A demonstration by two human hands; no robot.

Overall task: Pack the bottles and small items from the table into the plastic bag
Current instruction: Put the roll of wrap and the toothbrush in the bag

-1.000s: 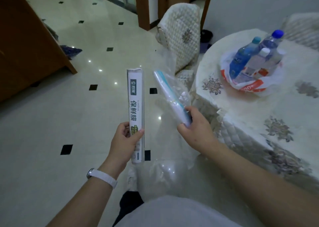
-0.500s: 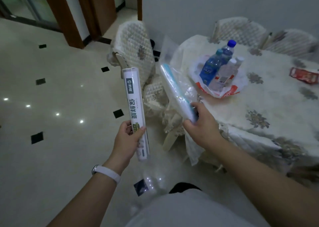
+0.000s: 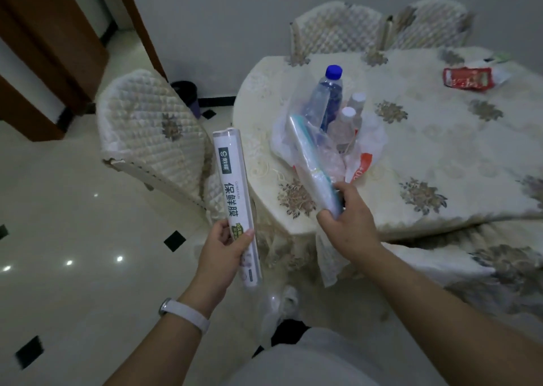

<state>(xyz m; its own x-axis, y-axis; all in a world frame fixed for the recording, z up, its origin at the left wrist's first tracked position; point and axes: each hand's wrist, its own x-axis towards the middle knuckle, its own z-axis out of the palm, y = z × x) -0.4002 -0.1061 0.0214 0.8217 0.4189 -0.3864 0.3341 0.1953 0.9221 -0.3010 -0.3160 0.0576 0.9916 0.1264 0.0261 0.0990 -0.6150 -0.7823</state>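
Two hands, both full: my left hand grips a white cling-film box reading 保鲜膜. My right hand clutches a clear rolled packet, its far end overlapping, in my view, the plastic bag of bottles on the table. A red packet lies well beyond.

A single head-worn wide-angle camera looks forward and down, close over both forearms, toward the cloth-covered desk ahead-right.
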